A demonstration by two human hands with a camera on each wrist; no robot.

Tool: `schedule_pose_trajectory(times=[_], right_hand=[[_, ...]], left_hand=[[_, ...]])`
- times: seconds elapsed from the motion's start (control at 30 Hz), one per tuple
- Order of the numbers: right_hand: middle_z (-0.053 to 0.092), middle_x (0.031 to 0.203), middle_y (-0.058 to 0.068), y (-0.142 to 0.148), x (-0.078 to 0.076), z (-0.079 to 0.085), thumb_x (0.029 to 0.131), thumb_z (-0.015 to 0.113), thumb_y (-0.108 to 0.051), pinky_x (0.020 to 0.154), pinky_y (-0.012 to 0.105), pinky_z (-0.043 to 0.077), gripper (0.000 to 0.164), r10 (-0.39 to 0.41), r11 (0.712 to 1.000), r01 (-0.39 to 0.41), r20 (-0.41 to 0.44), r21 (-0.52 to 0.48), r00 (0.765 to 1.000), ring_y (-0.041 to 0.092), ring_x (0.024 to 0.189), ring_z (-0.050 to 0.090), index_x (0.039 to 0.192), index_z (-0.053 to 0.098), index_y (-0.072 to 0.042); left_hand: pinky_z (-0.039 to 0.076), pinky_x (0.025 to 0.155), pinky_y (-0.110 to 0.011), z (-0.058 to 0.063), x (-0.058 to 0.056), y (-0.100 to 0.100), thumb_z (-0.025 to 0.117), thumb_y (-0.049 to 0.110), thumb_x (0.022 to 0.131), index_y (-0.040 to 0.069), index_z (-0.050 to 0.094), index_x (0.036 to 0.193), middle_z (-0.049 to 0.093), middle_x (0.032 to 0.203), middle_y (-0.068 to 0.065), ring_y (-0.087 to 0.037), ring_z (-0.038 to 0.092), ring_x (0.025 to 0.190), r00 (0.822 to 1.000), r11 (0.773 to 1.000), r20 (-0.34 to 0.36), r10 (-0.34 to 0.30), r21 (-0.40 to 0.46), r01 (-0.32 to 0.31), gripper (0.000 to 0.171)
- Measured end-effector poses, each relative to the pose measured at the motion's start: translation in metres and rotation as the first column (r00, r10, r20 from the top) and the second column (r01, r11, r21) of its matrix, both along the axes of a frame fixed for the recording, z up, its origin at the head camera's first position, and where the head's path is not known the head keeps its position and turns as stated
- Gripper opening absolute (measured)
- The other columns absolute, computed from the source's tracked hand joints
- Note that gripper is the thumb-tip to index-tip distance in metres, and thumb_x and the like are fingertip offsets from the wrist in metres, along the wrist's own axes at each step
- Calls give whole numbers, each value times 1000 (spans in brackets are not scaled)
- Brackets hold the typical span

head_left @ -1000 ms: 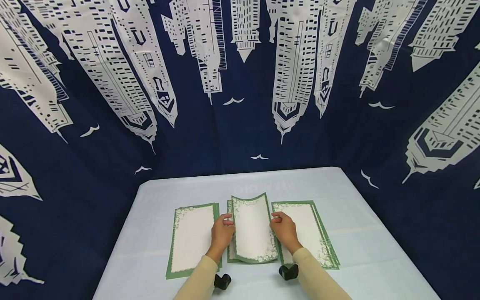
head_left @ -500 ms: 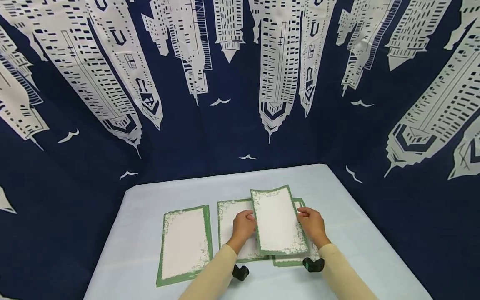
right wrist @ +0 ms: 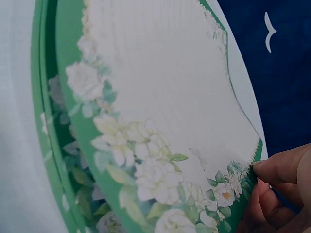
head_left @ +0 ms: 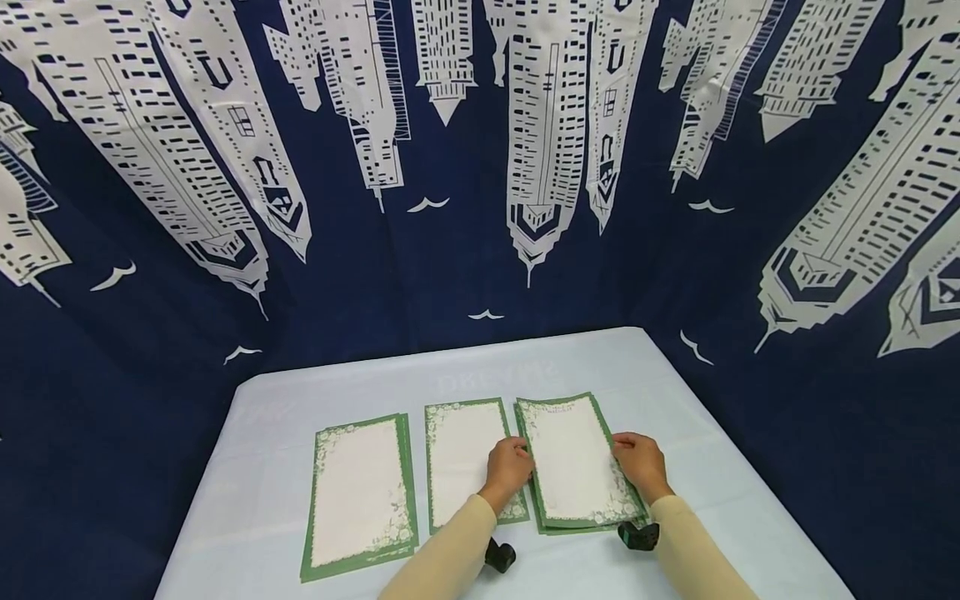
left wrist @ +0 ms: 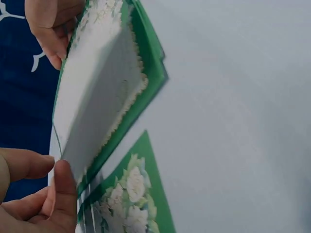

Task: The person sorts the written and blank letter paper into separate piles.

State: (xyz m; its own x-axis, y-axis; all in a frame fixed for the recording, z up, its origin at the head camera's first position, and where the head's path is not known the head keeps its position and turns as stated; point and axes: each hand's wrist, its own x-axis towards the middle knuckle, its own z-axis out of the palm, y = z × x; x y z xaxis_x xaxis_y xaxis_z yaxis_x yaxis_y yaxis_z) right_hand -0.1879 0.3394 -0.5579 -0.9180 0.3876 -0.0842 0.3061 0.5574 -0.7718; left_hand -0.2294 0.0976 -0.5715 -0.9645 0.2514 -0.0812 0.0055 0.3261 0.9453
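A sheet of paper [head_left: 573,458] with a green border and white flowers lies just over the right-hand pile on the table. My left hand [head_left: 509,467] pinches its left edge between thumb and fingers. On the opposite side my right hand [head_left: 641,463] pinches the right edge, and the right wrist view shows the thumb on the green border. In that view the sheet bows a little above the papers [right wrist: 58,145] under it. In the left wrist view the sheet [left wrist: 92,82] curves between both hands.
Another like sheet [head_left: 465,450] lies in the middle, partly behind my left forearm. A stack of like papers [head_left: 356,492] lies at the left. All rest on a white-covered table [head_left: 285,400], with a dark blue skyline-print cloth [head_left: 450,275] behind it.
Both hands have carried the sheet from the middle pile to the right and lowered it onto the right-hand pile. The camera's view has shifted somewhat.
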Motion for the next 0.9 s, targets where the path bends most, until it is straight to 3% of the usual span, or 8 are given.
schedule_pose_trajectory(times=[0.27, 0.43, 0.6, 0.9], right_hand=[[63, 122, 30, 0, -1, -7, 98, 54, -12, 90, 55, 50, 38, 12, 1000, -13, 55, 16, 998, 45, 110, 60, 127, 62, 11], [64, 119, 29, -2, -3, -11, 98, 56, -13, 85, 51, 52, 39, 14, 1000, -15, 54, 22, 998, 42, 104, 62, 127, 62, 11], [67, 112, 25, -18, -9, -6, 98, 59, -12, 79, 47, 54, 36, 48, 999, -48, 3, 20, 999, 36, 97, 65, 125, 62, 12], [71, 101, 17, -74, -24, 7, 97, 60, -10, 77, 46, 53, 31, 159, 987, -159, -32, 1, 987, 29, 88, 67, 121, 67, 8]], left_hand=[[56, 79, -37, -5, -2, -3, 68, -2, 86, -12, 66, 119, 64, 79, -1, -12, 57, 71, 1000, 990, -27, -8, -138, 4, 34], [56, 82, -39, -3, -1, -12, 70, 1, 88, -11, 65, 122, 66, 85, -2, -12, 59, 75, 999, 991, -38, -13, -132, 8, 37], [55, 73, -36, 4, -2, -34, 71, 5, 92, -8, 66, 120, 68, 85, -1, -12, 61, 72, 996, 993, -91, -3, -118, -8, 32], [51, 65, -36, 15, -7, -92, 69, 11, 94, -6, 68, 119, 66, 86, -2, -15, 60, 72, 984, 978, -124, 124, -152, -143, 30]])
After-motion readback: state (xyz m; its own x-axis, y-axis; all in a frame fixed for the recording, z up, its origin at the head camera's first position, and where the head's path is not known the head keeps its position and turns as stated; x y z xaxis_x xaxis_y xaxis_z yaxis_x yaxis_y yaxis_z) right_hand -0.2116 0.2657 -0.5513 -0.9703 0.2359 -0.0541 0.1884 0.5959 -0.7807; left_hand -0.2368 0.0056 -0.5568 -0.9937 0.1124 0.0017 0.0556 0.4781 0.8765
